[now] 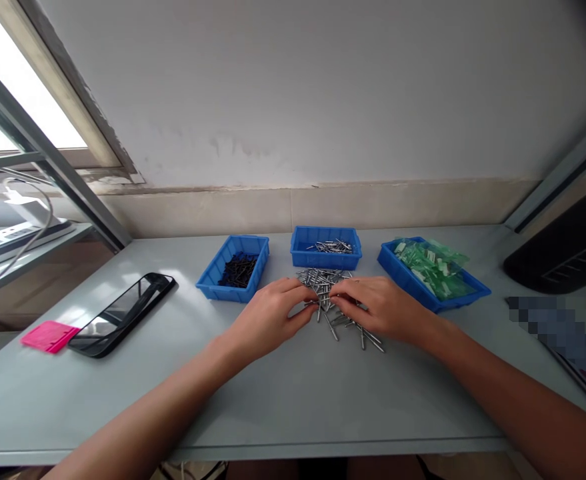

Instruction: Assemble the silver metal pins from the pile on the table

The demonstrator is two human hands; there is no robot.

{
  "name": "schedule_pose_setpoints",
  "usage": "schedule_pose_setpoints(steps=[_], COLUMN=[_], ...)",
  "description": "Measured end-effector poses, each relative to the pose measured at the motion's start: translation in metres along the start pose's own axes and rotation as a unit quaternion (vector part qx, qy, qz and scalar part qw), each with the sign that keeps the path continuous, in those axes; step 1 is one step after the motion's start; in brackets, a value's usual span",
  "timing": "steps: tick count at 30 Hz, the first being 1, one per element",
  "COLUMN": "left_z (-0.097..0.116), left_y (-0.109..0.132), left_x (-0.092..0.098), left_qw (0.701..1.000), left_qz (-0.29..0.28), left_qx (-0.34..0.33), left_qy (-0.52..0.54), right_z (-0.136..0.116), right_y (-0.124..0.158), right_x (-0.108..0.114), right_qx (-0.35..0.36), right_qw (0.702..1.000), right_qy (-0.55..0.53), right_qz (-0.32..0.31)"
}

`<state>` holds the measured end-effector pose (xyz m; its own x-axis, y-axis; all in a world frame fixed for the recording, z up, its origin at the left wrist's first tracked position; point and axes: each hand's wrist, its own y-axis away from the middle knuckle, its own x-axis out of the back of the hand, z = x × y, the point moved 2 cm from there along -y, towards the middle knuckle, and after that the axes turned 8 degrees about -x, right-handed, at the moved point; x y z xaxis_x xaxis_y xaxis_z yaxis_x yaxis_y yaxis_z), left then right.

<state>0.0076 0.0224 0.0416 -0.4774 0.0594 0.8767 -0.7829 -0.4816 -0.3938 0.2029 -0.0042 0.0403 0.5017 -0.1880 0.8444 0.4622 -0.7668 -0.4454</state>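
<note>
A loose pile of thin silver metal pins [329, 327], resembling rivets, lies on the grey desk between my hands. My left hand [275, 310] reaches into its left side, thumb and fingertips closed in a pinch at a pin. From the right, my right hand [380, 303] bends over the pile with its fingers closed on pins; the exact grip is partly hidden. Just behind the pile stands a blue tray [326, 260] holding more silver pins [335, 247]. Another blue tray [227, 293], with dark screw-like pieces [239, 269], is beyond my left hand.
At the right, a third blue tray [413, 288] holds green plastic packets [437, 270]. A black phone [123, 317] and a pink case [49, 337] lie at the left. A black object [563, 243] stands far right. The wall [293, 207] borders the desk's back.
</note>
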Motion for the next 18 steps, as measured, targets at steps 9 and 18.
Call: schedule_pose_setpoints(steps=[9,18], left_z=[-0.0022,0.0023], left_y=[0.0001,0.0011], left_x=[-0.0005,0.0023], left_qw=[1.000,0.996], left_qz=[0.020,0.074], left_qx=[-0.011,-0.021], left_qy=[-0.011,0.049], right_z=[0.0020,0.0024], right_y=[0.0005,0.0012], right_x=[-0.0019,-0.0075], right_qx=[0.013,0.006], right_qw=[1.000,1.000], right_qy=[0.007,0.021], right_qz=[0.003,-0.023])
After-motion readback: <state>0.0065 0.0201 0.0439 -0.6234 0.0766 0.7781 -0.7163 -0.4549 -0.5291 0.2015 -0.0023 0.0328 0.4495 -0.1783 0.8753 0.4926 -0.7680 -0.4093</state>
